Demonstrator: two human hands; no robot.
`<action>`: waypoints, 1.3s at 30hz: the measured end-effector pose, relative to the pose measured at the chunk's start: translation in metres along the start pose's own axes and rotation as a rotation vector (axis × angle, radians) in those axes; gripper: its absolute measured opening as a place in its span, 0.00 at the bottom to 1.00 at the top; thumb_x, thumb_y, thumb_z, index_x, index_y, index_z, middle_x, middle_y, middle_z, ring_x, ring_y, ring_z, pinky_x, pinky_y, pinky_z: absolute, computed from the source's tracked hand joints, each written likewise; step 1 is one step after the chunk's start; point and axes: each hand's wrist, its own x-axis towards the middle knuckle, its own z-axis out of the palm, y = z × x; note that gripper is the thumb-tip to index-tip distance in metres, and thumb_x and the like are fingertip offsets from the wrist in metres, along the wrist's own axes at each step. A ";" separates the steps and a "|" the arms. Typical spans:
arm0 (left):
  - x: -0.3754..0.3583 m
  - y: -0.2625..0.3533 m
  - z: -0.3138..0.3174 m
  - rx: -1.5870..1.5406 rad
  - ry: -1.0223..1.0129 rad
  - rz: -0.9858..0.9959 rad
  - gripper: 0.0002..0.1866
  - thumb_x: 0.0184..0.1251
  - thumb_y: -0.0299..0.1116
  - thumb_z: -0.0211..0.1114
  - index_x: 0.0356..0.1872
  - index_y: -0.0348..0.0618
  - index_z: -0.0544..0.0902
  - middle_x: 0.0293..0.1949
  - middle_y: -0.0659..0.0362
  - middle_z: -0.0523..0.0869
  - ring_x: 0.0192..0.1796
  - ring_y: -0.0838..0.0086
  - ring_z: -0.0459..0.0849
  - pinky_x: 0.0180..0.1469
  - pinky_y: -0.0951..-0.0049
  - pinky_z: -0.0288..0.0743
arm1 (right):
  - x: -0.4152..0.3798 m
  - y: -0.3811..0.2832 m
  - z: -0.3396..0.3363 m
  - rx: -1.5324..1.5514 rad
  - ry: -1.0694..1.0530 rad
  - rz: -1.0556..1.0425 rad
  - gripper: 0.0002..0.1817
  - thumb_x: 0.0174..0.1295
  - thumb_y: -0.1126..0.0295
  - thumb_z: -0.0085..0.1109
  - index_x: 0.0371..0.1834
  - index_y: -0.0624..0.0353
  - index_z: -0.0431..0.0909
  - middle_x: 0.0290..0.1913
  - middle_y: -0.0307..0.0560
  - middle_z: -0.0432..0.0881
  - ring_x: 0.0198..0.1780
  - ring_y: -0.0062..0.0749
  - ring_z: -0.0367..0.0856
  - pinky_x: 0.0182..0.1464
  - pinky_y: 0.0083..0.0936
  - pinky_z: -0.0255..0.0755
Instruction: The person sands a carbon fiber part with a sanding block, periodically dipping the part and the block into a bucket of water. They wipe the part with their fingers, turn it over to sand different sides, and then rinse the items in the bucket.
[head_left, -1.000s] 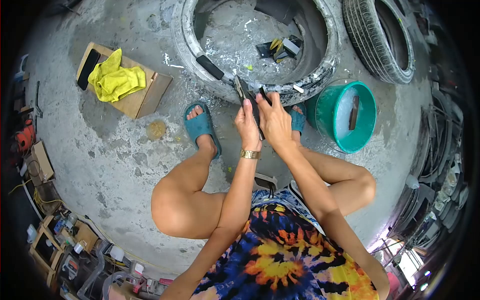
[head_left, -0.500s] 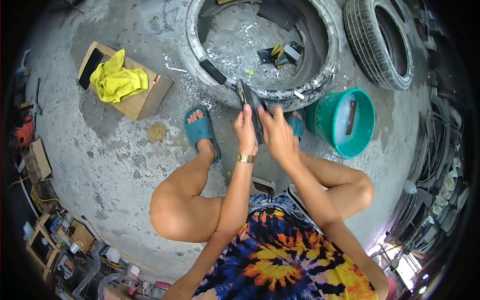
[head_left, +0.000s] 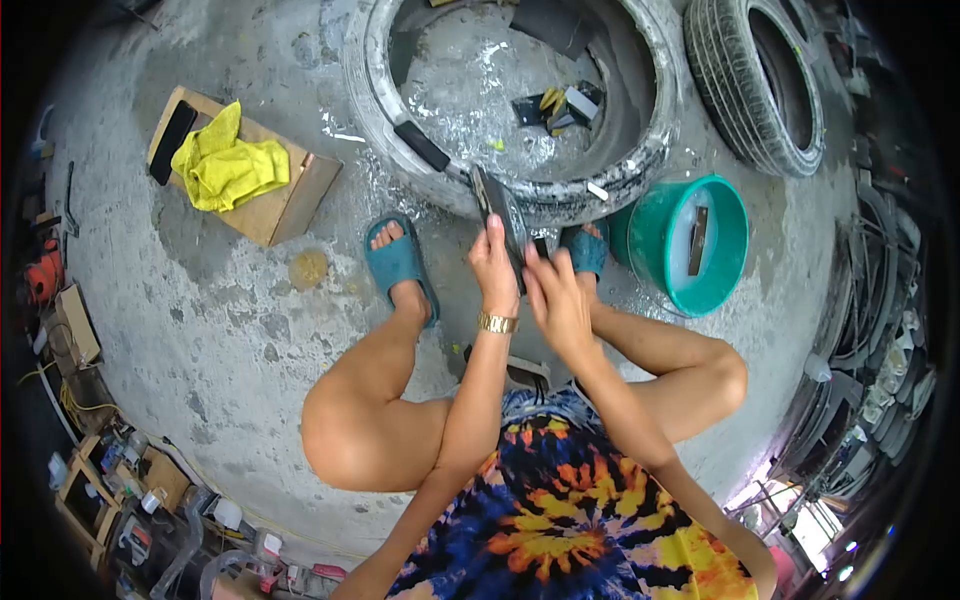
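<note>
A long dark, flat piece (head_left: 504, 210) slants between my hands, its far end over the near rim of a large tire (head_left: 440, 190) lying on the floor. My left hand (head_left: 494, 268), with a gold watch at the wrist, is wrapped round the piece's left edge. Against its right side lies my right hand (head_left: 556, 298); a small black item (head_left: 541, 246) shows just past its fingertips. What the right fingers grip, if anything, is hidden. A black block (head_left: 422, 146) rests on the tire's rim.
A green bucket (head_left: 735, 245) of cloudy liquid stands right of the tire. Further right is another tire (head_left: 735, 90). A yellow cloth (head_left: 235, 170) and a black phone (head_left: 172, 143) lie on a wooden box (head_left: 300, 195) at left. Small pieces (head_left: 570, 105) lie inside the large tire.
My right hand has moved down along the dark piece, toward my body. The small black item now shows beyond its fingertips. The view has shifted slightly.
</note>
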 end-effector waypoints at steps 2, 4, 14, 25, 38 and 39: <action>0.009 -0.001 0.005 0.033 0.014 0.051 0.22 0.76 0.46 0.55 0.25 0.40 0.76 0.24 0.71 0.68 0.29 0.86 0.61 0.30 0.76 0.59 | 0.002 0.005 0.002 -0.081 0.115 -0.178 0.15 0.61 0.71 0.60 0.52 0.57 0.79 0.49 0.61 0.75 0.40 0.60 0.81 0.32 0.44 0.77; 0.000 -0.005 0.000 -0.080 -0.026 -0.017 0.20 0.76 0.46 0.55 0.29 0.40 0.79 0.25 0.70 0.72 0.30 0.86 0.63 0.31 0.77 0.61 | 0.040 -0.003 0.014 -0.041 0.019 0.011 0.16 0.60 0.72 0.60 0.52 0.59 0.80 0.45 0.57 0.76 0.41 0.55 0.81 0.40 0.40 0.75; 0.008 0.025 -0.008 -0.017 -0.237 0.087 0.09 0.66 0.31 0.65 0.43 0.39 0.77 0.34 0.67 0.80 0.35 0.85 0.74 0.37 0.81 0.69 | 0.143 0.094 -0.132 0.415 -0.106 0.136 0.22 0.52 0.69 0.68 0.50 0.60 0.73 0.39 0.41 0.79 0.40 0.24 0.76 0.41 0.24 0.72; 0.017 0.025 0.017 0.476 -0.364 0.164 0.39 0.59 0.27 0.68 0.69 0.33 0.57 0.59 0.42 0.75 0.59 0.61 0.76 0.60 0.68 0.69 | 0.162 0.232 -0.135 0.612 -0.056 0.314 0.14 0.59 0.68 0.62 0.47 0.62 0.81 0.32 0.33 0.79 0.33 0.17 0.73 0.39 0.18 0.66; 0.017 0.032 0.007 1.273 -0.070 0.643 0.29 0.58 0.40 0.72 0.61 0.42 0.77 0.37 0.54 0.73 0.36 0.66 0.74 0.43 0.68 0.71 | 0.172 0.280 -0.104 0.442 0.119 0.186 0.15 0.60 0.65 0.65 0.43 0.65 0.79 0.36 0.45 0.82 0.39 0.30 0.80 0.45 0.26 0.72; 0.018 0.034 0.007 1.251 -0.082 0.615 0.28 0.59 0.39 0.72 0.61 0.43 0.78 0.35 0.55 0.73 0.34 0.69 0.73 0.40 0.70 0.71 | 0.172 0.278 -0.108 0.446 0.119 0.189 0.15 0.60 0.65 0.65 0.43 0.65 0.79 0.36 0.45 0.82 0.39 0.30 0.80 0.45 0.26 0.72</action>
